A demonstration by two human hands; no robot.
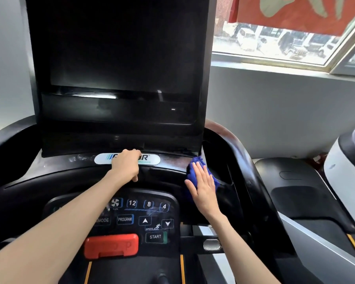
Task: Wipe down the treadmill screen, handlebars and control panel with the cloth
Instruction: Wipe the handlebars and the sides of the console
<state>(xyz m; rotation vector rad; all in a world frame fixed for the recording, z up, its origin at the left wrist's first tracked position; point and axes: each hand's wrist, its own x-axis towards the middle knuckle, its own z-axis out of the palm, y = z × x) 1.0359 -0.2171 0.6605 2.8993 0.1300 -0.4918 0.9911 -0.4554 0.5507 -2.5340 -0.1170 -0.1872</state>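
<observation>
The treadmill's dark screen [119, 58] stands upright ahead of me. Below it runs a dusty black console ledge [172, 160] with a white logo plate [103, 159]. My left hand [126, 163] rests on that ledge, fingers curled over the logo plate, holding nothing. My right hand [202, 187] lies flat, fingers spread, pressing a blue cloth [194, 168] against the right end of the ledge, beside the screen's lower right corner. The control panel [148, 214] with lit buttons and a red stop key [111, 244] sits nearer to me. The right handlebar [240, 152] curves down past the cloth.
A second treadmill [307, 193] stands close on the right, with a white and black machine [344, 165] beyond it. A window [275, 42] with a red banner is at the upper right. A grey wall fills the left and the space behind.
</observation>
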